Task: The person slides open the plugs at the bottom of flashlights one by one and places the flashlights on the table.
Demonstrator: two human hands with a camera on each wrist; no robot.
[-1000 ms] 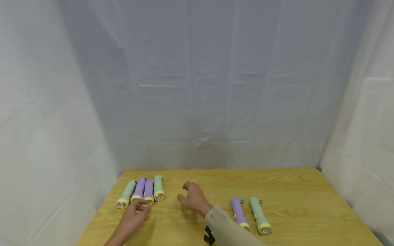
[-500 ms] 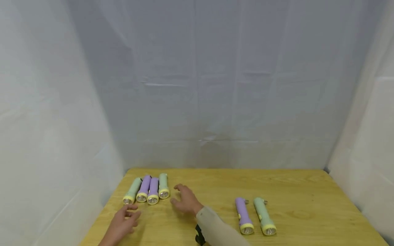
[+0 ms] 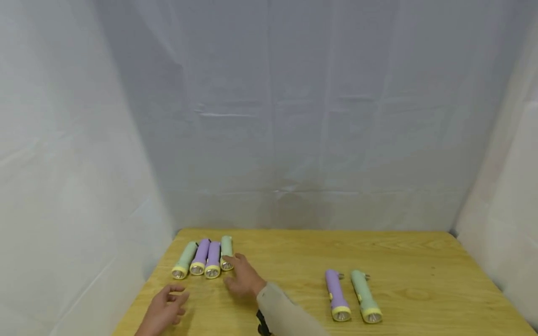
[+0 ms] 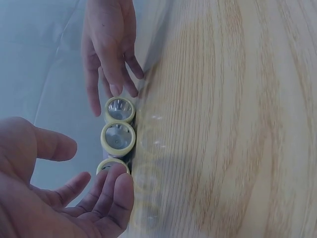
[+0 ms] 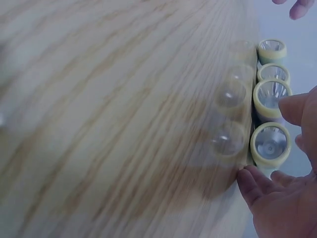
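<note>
On the left of the table, green and purple flashlights lie side by side, lenses toward me. My right hand is at the right end of this row, its fingers spread around the lens end of the end green flashlight. In the right wrist view its thumb and fingers stand on either side of that yellow-rimmed lens; firm contact cannot be made out. My left hand, fingers loosely bent and holding nothing, hovers in front of the left green flashlight. Two purple flashlights lie between the green ones.
Farther right on the wooden table lie another purple flashlight and another green flashlight, apart from the row. Pale sheeting hangs behind the table and along both sides.
My right hand has moved left to the end green flashlight. My left hand has drawn back from the row, toward me. The view has shifted slightly; the flashlights appear to lie as before.
</note>
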